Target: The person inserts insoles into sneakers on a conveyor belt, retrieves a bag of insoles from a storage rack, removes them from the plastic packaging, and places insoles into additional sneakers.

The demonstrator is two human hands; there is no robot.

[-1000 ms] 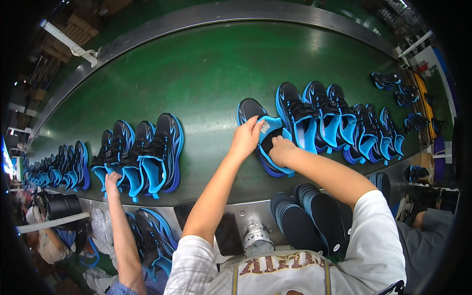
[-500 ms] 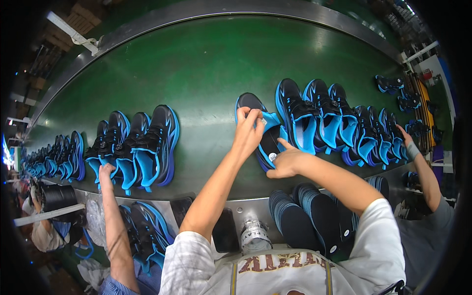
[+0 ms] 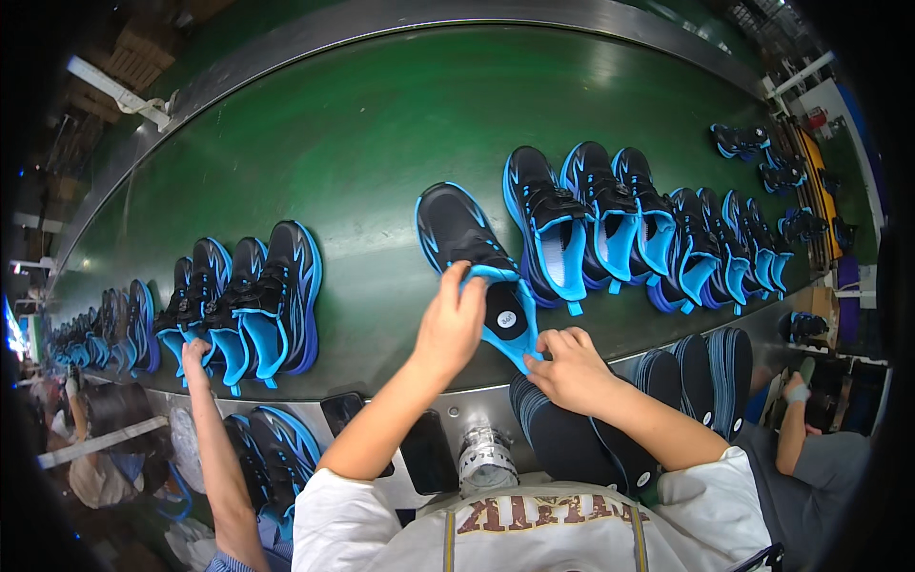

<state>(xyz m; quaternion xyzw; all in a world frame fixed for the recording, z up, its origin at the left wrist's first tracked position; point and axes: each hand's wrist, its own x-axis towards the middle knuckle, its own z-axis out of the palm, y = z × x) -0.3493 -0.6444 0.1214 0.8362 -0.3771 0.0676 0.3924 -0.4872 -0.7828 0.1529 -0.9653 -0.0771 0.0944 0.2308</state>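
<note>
A black and blue sneaker (image 3: pixel 457 224) lies on the green belt in front of me, toe pointing away. My left hand (image 3: pixel 453 319) is closed on the collar at its tongue side, spreading the opening. My right hand (image 3: pixel 570 367) pinches the blue heel edge between thumb and fingers. Inside the shoe is a black insole (image 3: pixel 503 303) with a round white label near its heel; its front part is hidden under the upper. Just right of this shoe stand several matching sneakers (image 3: pixel 543 214) in a row.
Stacks of black insoles (image 3: pixel 562 434) lie at the belt's near edge, beside a clear wrapped roll (image 3: pixel 488 459) and a dark phone (image 3: pixel 429 453). At left, a co-worker's hand (image 3: pixel 195 353) touches another row of sneakers (image 3: pixel 291 286). A second co-worker's arm (image 3: pixel 793 429) is at right.
My right hand has gone from the insole to the heel edge, and the insole now lies farther inside. My left hand has lowered. The right co-worker's hand has left the sneakers.
</note>
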